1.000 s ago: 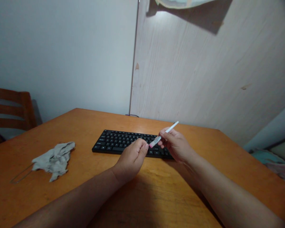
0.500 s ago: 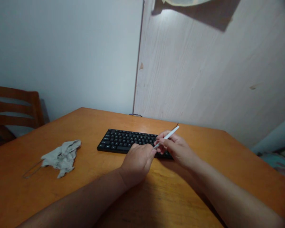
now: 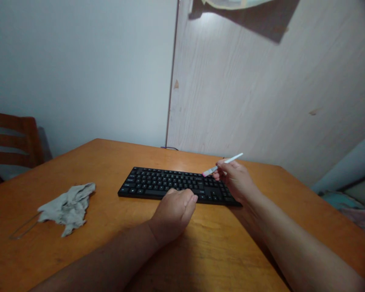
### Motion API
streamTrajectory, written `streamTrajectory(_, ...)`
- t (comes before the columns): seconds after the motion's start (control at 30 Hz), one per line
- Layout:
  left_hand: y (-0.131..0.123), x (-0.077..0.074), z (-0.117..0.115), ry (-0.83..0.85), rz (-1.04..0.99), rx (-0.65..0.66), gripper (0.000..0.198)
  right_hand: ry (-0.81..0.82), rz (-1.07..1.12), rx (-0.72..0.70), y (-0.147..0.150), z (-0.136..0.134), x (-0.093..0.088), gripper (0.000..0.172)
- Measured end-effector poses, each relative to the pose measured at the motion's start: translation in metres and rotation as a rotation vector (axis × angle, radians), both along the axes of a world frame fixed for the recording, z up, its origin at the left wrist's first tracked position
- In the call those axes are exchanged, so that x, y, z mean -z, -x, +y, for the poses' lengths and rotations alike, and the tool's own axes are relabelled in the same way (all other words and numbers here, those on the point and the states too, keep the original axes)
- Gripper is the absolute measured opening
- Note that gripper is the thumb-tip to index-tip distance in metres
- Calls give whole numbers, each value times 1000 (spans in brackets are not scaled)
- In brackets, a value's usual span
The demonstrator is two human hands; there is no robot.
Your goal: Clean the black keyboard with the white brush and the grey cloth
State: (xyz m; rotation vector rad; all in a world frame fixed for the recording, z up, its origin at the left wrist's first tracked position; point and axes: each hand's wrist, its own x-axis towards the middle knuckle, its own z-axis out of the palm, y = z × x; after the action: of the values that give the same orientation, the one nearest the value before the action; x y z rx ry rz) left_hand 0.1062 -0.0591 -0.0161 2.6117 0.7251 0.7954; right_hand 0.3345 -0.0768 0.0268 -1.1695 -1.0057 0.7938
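My right hand [image 3: 236, 180] grips a slim white brush [image 3: 211, 170] with a pink bristle tip. The brush slants over the right part of a black keyboard [image 3: 158, 181], its tip pointing left and down near the upper keys; whether it touches them I cannot tell. Curled into a fist, my left hand [image 3: 174, 209] rests at the keyboard's front edge, with thumb against fingers. Anything inside that fist is hidden.
A crumpled grey cloth [image 3: 68, 207] with a thin loop lies on the left of the wooden table [image 3: 219, 251]. Behind the table stand a pale wall [image 3: 109, 73] and a wood-grain panel [image 3: 246, 89]. A wooden chair [image 3: 12, 142] is at far left.
My right hand has drawn the brush away from my left hand, up and to the right, and its pink tip now shows. My left fist stays near the same spot. The view has shifted slightly.
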Motion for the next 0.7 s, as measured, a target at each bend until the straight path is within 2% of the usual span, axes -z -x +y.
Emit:
streamTrajectory(0.1, 1, 1, -2, -148, 60, 64, 33, -36, -206, 147, -7, 4, 5, 35)
streamTrajectory(0.2, 2, 2, -2, -234, 88, 86, 32, -63, -403, 177, -9, 8, 18, 34)
streamTrajectory(0.4, 4, 4, 4, -265, 111, 26, 32, -53, -760, 263, -17, 13, 42, 24)
streamTrajectory(0.5, 5, 4, 8, -269, 134, -17, 31, -55, -891, 310, -19, 12, 45, 23)
streamTrajectory(0.7, 9, -2, 14, -302, 120, -104, 36, -40, -1031, 297, -16, 8, 43, 21)
